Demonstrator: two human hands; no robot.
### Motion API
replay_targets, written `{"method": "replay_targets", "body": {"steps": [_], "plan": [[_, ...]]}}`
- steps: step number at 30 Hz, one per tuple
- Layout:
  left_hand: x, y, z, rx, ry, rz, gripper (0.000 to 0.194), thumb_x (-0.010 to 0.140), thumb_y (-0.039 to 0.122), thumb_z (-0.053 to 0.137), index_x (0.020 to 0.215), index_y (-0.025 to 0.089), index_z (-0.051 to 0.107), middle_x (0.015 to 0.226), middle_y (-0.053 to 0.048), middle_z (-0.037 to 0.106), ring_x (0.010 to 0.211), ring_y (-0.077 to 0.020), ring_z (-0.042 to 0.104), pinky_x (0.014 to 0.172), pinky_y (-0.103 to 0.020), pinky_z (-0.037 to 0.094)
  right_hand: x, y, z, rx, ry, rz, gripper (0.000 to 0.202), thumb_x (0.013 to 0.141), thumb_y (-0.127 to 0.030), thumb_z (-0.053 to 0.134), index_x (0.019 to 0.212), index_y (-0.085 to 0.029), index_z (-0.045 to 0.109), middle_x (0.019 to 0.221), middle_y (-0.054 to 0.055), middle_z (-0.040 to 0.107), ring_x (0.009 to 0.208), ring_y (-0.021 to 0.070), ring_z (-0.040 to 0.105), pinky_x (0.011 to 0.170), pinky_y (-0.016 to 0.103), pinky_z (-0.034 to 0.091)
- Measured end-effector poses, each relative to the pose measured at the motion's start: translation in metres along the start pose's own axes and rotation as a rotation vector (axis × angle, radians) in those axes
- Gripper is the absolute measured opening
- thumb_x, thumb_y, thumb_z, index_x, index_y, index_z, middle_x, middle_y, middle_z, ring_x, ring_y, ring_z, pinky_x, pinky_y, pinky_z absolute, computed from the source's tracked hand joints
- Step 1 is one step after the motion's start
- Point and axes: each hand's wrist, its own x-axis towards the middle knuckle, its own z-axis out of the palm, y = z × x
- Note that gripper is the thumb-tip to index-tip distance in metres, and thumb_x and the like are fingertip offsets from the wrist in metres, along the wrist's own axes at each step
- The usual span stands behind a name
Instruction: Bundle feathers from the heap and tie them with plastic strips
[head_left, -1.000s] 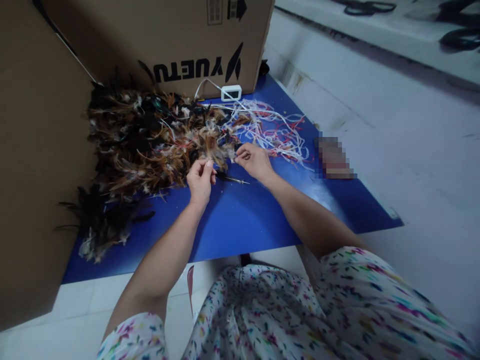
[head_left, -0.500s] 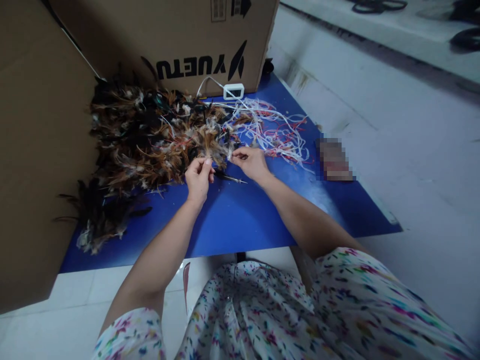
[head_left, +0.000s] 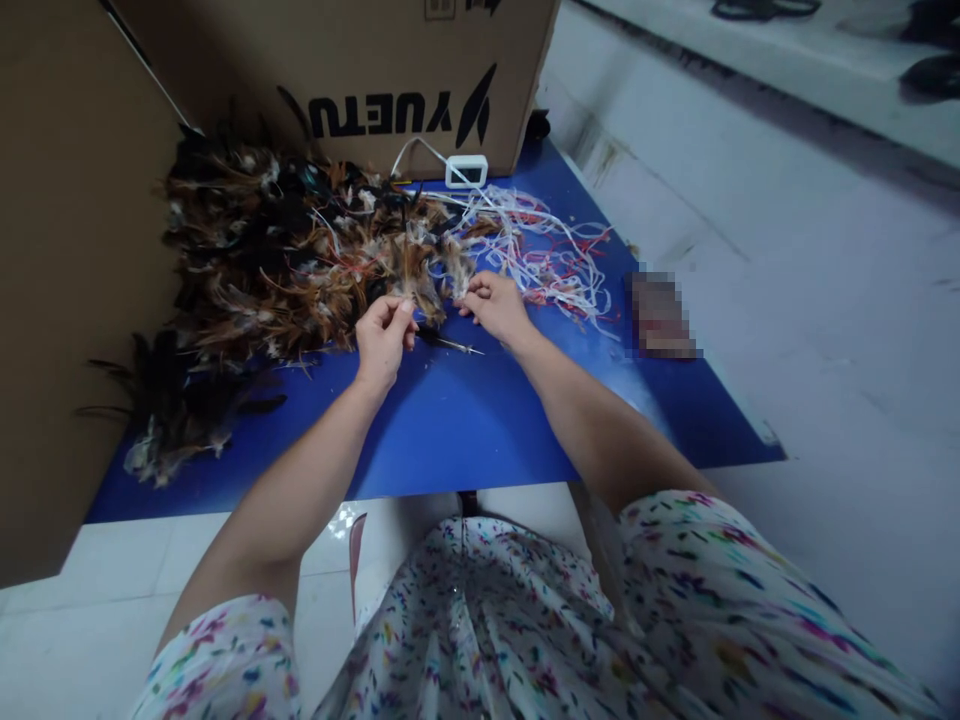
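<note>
Your 2 hands work close together over the blue, flat, smooth-topped table (head_left: pixel 465 430), with a narrow gap between their fingertips. Your left hand (head_left: pixel 381 345) has its thumb and forefinger pinched at the near end of a brown, fan-shaped tuft of soft feathers (head_left: pixel 409 258); it appears to grip the tuft by its base. The tuft's long axis runs away from you, quills toward your fingers and loose tips pointing at the far side.

Your right hand (head_left: pixel 496 308) is also closed to a pinch, at the near end of a small, pale grey-white, fluffy feather tuft (head_left: pixel 458 268). That tuft seems held, but its base is too small to be sure. It lies to the left of your right hand's knuckles and just right of the brown tuft, so the 2 stand side by side, roughly parallel.

The slim, dark-handled, metal-tipped tool (head_left: pixel 463 347) lies on the near side of the gap, its handle by your left fingers and its tip pointing right. The brown-and-black heap of feathers (head_left: pixel 270 260) spreads beyond and left of your left hand; the white-and-red tangle of thin ribbons (head_left: pixel 555 245) lies beyond your right.
</note>
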Motion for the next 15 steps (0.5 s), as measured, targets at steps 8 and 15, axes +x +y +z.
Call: {"method": "replay_targets", "body": {"steps": [8, 15], "plan": [[0.003, 0.0, -0.001, 0.022, 0.007, -0.009, 0.03, 0.082, 0.038, 0.077, 0.069, 0.017, 0.06, 0.053, 0.005, 0.058, 0.036, -0.0039, 0.046, 0.035, -0.016, 0.034, 0.003, -0.005, -0.005, 0.028, 0.014, 0.02, 0.016, 0.071, -0.006, 0.062, 0.068, -0.021, 0.056, 0.057, -0.005, 0.056, 0.055, 0.0109, 0.054, 0.055, 0.025, 0.044], [0.004, -0.001, -0.003, 0.038, -0.031, -0.007, 0.032, 0.08, 0.042, 0.078, 0.069, 0.018, 0.06, 0.053, 0.005, 0.058, 0.036, -0.0044, 0.045, 0.036, -0.017, 0.035, 0.0, -0.013, -0.008, 0.168, -0.031, 0.148, 0.021, 0.071, -0.003, 0.069, 0.073, -0.02, 0.056, 0.063, -0.002, 0.066, 0.057, 0.0107, 0.06, 0.047, 0.021, 0.04]]}}
